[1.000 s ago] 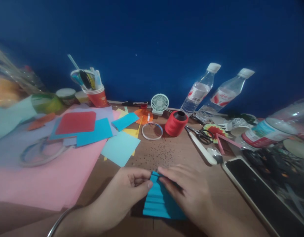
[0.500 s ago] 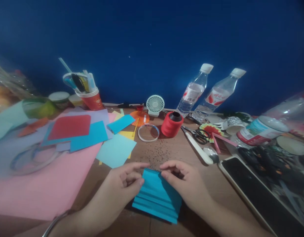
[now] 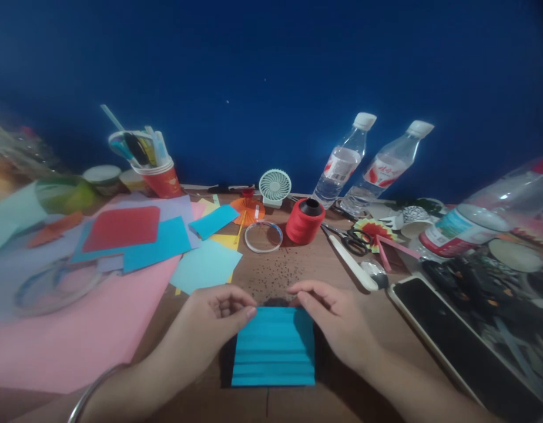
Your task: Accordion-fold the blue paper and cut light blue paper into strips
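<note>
A sheet of blue paper [image 3: 274,348] with several crosswise pleats stands just above or on the brown table in front of me. My left hand [image 3: 218,314] is closed, thumb and index finger pinching the sheet's far left corner. At the far right corner, my right hand [image 3: 337,320] holds the edge between thumb and fingers; part of that grip is hidden behind the paper. Beyond the hands, dark specks [image 3: 275,276] are scattered over the wood, near a roll of clear tape [image 3: 263,249] and a spool of red thread [image 3: 305,226].
Coloured paper sheets [image 3: 121,229] cover the left side, with a cup of pens [image 3: 163,179] behind them. A small fan [image 3: 275,187] and water bottles [image 3: 342,164] stand by the blue wall. Scissors [image 3: 357,241], a white-handled knife [image 3: 353,261] and a phone [image 3: 456,341] lie to the right.
The blue paper has turned from a slant to lie square to me, its near edge now level. Both hands have shifted slightly with it and hold its far corners.
</note>
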Demonstrator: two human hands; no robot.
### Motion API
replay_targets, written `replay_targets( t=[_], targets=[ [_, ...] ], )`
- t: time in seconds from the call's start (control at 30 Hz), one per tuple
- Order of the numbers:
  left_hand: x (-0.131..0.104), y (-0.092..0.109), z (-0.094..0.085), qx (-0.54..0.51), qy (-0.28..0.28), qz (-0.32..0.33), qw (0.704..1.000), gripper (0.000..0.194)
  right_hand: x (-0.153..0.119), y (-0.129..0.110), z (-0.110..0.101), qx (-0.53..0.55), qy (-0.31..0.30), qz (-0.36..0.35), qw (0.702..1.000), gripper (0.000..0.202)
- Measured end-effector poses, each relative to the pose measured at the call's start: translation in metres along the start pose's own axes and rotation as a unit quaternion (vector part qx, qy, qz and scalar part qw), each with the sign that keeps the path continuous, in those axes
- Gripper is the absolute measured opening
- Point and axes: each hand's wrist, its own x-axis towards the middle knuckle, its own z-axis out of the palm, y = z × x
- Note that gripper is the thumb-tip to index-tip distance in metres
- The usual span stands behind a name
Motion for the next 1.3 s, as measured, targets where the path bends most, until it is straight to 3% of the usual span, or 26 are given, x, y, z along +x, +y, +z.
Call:
replay_targets(
  t=[0.13, 0.3, 0.63, 0.77, 0.93, 1.13, 1.3],
  targets=[
    [0.002, 0.004, -0.002, 0.004, 0.015, -0.009, 1.0, 0.013, 0.007, 0.001, -0.013, -0.004, -0.031, -0.008, 0.999, 0.019],
    [0.004, -0.001, -0.002, 0.024, 0.015, -0.005, 1.0, 0.013, 0.01, -0.004, -0.013, -0.084, -0.091, -0.023, 0.992, 0.01],
    [0.009, -0.014, -0.008, 0.173, -0.013, 0.049, 0.984, 0.012, 0.013, 0.004, -0.013, -0.128, -0.117, -0.03, 0.985, 0.014],
    [0.011, -0.017, -0.009, 0.168, -0.016, 0.036, 0.985, 0.013, 0.016, 0.004, -0.016, -0.115, -0.117, 0.023, 0.986, 0.017],
    [0.011, -0.017, -0.009, 0.151, -0.014, 0.036, 0.988, 0.014, 0.013, -0.002, -0.016, -0.133, -0.123, -0.035, 0.983, 0.01],
    [0.009, -0.008, -0.008, 0.098, 0.005, 0.047, 0.994, 0.01, 0.014, -0.005, -0.016, -0.178, -0.124, -0.024, 0.976, 0.01],
    [0.009, -0.007, -0.008, 0.115, 0.015, 0.049, 0.992, 0.011, 0.015, -0.006, -0.021, -0.234, -0.144, -0.028, 0.961, 0.013]
  ],
)
